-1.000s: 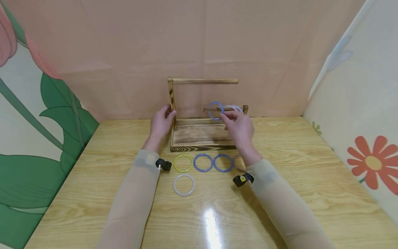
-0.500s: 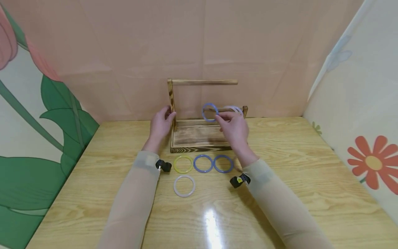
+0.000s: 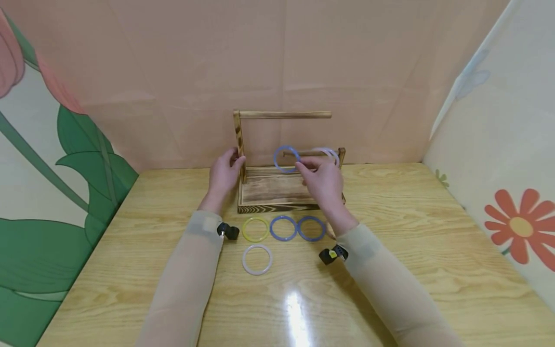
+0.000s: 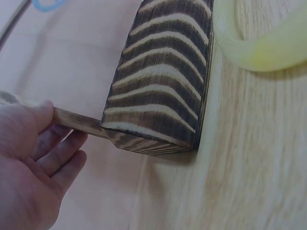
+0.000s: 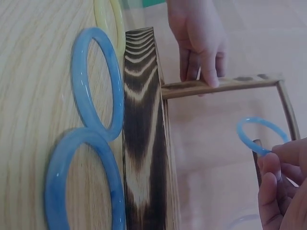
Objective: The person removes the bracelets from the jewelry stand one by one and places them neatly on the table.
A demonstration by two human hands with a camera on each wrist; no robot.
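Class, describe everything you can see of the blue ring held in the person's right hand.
The blue ring is a smooth, translucent light-blue bangle, plastic or glass by its look. The right hand pinches its right edge, holding it upright in the air at the free left end of the stand's lower rod. Nothing else touches it.

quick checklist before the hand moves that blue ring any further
1. Right hand pinches the blue ring: ok.
2. Ring clear of the lower rod's free end: cannot tell; in the head view they overlap.
3. Left hand steadies the stand's tall post: ok.
4. Stand base flat on the table: ok.
5. Pale ring hangs on the lower rod: ok.
6. Free table space beside the rings lying in front: ok, bare wood to the right of the white ring.
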